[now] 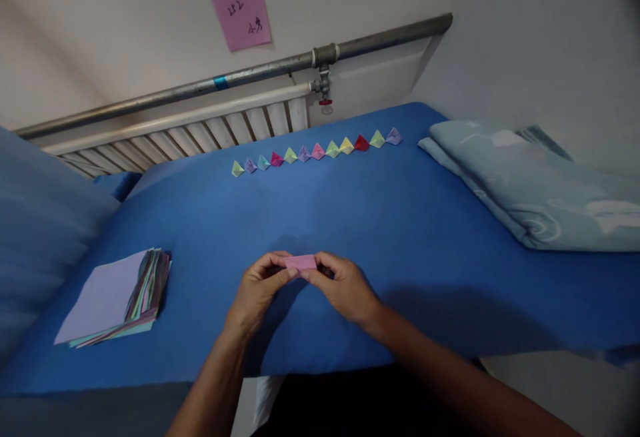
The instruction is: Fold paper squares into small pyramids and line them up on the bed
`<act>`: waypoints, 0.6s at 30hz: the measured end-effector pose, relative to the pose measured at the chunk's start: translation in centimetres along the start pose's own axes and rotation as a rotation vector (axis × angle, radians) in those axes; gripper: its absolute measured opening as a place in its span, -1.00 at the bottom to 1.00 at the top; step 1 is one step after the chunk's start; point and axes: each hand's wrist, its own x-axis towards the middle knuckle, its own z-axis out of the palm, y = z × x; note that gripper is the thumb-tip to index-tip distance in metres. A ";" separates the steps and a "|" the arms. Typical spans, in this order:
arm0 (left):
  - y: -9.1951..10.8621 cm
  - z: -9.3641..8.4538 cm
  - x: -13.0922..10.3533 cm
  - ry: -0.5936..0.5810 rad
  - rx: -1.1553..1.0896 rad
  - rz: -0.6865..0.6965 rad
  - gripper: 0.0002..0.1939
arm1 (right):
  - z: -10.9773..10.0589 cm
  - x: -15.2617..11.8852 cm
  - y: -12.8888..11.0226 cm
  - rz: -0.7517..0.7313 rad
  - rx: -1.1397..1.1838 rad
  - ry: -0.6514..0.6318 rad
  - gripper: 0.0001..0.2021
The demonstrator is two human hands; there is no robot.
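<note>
A small folded piece of pink paper [301,262] is held above the blue cloth surface [210,224], near its front edge. My left hand [257,290] pinches its left end between thumb and fingers. On the right end, my right hand [345,284] does the same, and the two thumbs nearly meet along the lower edge. Beyond the hands, several small folded paper pieces in green, purple, blue, pink, yellow and red [361,143] lie in a slanting row.
At the left lies a stack of coloured paper sheets, a lilac one [103,297] on top. A folded grey-green quilt [540,184] rests at the right. Behind are a radiator [210,132], a metal pipe [270,67] with a valve, and a pink note [240,10] on the wall.
</note>
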 end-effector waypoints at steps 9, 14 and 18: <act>1.7 -1.3 0.7 -0.268 0.568 0.208 -0.93 | -0.5 -0.1 0.7 -0.279 -0.356 -0.024 -0.81; -0.1 -0.7 0.5 -0.177 0.952 0.672 -0.93 | -1.6 0.4 1.1 -0.576 -0.719 -0.062 -0.86; -2.1 -0.2 0.6 -0.065 1.182 0.917 -0.92 | -2.1 0.8 1.7 -0.736 -0.899 -0.075 -0.79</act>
